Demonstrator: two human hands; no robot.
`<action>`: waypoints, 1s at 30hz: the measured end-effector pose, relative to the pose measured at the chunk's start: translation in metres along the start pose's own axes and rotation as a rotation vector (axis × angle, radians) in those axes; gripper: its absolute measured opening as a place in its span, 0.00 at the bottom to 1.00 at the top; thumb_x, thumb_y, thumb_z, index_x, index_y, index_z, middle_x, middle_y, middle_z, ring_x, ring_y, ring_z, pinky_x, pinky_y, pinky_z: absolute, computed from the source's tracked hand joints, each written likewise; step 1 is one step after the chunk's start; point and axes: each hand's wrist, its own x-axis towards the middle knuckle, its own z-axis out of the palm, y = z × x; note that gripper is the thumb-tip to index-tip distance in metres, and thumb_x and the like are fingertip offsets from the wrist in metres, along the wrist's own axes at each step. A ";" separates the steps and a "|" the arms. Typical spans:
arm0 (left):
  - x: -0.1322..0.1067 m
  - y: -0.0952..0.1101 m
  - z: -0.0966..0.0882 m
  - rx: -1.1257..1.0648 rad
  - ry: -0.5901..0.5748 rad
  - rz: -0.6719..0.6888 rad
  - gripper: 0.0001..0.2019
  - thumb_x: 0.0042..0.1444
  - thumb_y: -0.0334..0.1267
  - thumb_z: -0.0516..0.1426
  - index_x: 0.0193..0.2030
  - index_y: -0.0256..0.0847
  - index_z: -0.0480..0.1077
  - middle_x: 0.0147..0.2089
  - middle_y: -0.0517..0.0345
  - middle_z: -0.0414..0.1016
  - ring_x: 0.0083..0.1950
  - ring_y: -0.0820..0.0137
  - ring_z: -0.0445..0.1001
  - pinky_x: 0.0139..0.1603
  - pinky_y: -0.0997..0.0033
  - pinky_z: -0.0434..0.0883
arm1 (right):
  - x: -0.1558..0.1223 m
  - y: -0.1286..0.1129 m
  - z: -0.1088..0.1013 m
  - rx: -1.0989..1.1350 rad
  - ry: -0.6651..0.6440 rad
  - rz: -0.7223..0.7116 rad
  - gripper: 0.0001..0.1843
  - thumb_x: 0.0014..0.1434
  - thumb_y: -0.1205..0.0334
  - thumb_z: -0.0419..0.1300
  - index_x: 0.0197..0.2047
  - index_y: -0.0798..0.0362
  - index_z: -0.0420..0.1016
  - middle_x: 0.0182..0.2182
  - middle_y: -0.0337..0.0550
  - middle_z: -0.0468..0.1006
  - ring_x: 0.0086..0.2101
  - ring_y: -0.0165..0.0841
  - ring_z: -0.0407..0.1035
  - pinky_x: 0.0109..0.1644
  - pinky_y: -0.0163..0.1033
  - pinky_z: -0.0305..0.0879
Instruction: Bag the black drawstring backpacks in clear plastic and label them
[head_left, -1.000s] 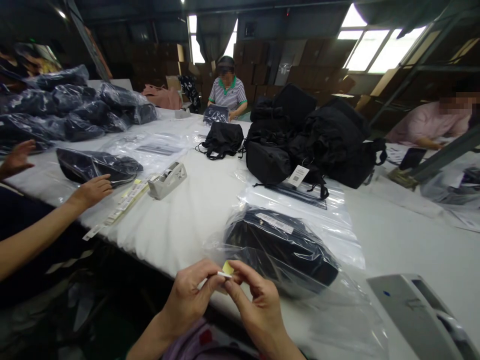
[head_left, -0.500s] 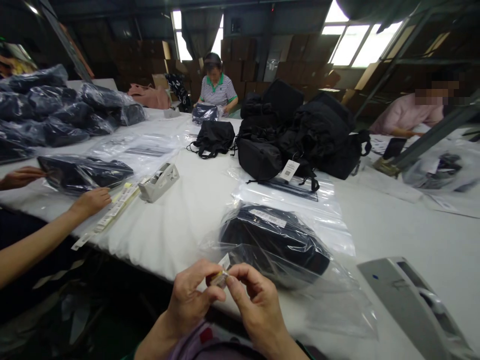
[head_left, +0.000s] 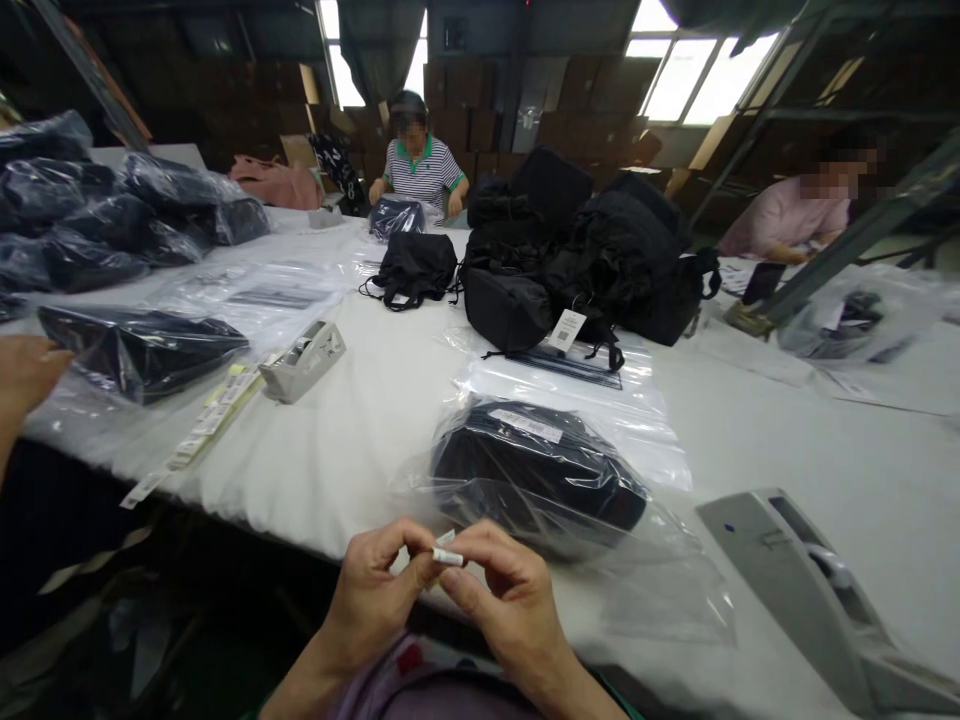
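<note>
Between my fingertips, close to the table's front edge, is a small white strip with print on it, seemingly a rolled paper label [head_left: 448, 556]. My left hand [head_left: 382, 580] pinches its left end, and my right hand [head_left: 514, 600] pinches the right end. Just beyond my hands lies a black bag in a clear plastic bag [head_left: 540, 465], with a white printed sticker [head_left: 526, 426] on top. The plastic's loose open part [head_left: 667, 590] spreads to the right. Part of the label is hidden behind my fingers.
A grey tape dispenser [head_left: 817, 590] stands at right, another tape dispenser [head_left: 306, 362] at left beside a label strip [head_left: 202, 425]. Black bags [head_left: 585, 260] are heaped ahead. Wrapped bags [head_left: 112, 205] pile up left. A co-worker's hand [head_left: 30, 375] is at the left edge; two people work across.
My fingers have turned the label, which now shows as a narrow white roll. The left co-worker's nearer arm has drawn back from the wrapped bag. The view has shifted slightly right.
</note>
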 end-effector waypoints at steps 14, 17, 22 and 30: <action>-0.009 0.014 0.002 -0.141 -0.077 -0.156 0.38 0.60 0.37 0.60 0.72 0.44 0.46 0.36 0.59 0.78 0.36 0.71 0.75 0.44 0.71 0.74 | -0.005 0.006 -0.006 -0.111 -0.004 -0.016 0.03 0.56 0.62 0.67 0.35 0.51 0.79 0.30 0.41 0.77 0.31 0.33 0.71 0.38 0.37 0.67; -0.010 0.011 0.004 -0.134 -0.066 -0.135 0.37 0.59 0.36 0.60 0.72 0.46 0.48 0.33 0.62 0.76 0.34 0.72 0.73 0.43 0.71 0.73 | -0.004 0.004 -0.007 -0.147 -0.014 -0.060 0.02 0.59 0.64 0.65 0.34 0.51 0.79 0.29 0.41 0.77 0.31 0.33 0.71 0.37 0.38 0.66; -0.008 0.002 0.009 -0.052 -0.033 -0.050 0.32 0.57 0.34 0.61 0.67 0.46 0.56 0.30 0.65 0.75 0.32 0.74 0.70 0.41 0.75 0.71 | -0.004 0.003 -0.008 -0.325 0.035 -0.308 0.06 0.60 0.70 0.61 0.32 0.52 0.74 0.25 0.39 0.76 0.28 0.32 0.68 0.36 0.38 0.64; -0.008 -0.001 0.017 0.032 -0.066 -0.053 0.20 0.61 0.34 0.57 0.60 0.43 0.63 0.27 0.66 0.72 0.29 0.75 0.70 0.34 0.77 0.69 | -0.003 0.007 -0.011 -0.436 0.072 -0.508 0.07 0.59 0.75 0.61 0.34 0.53 0.72 0.25 0.39 0.74 0.28 0.31 0.65 0.36 0.39 0.63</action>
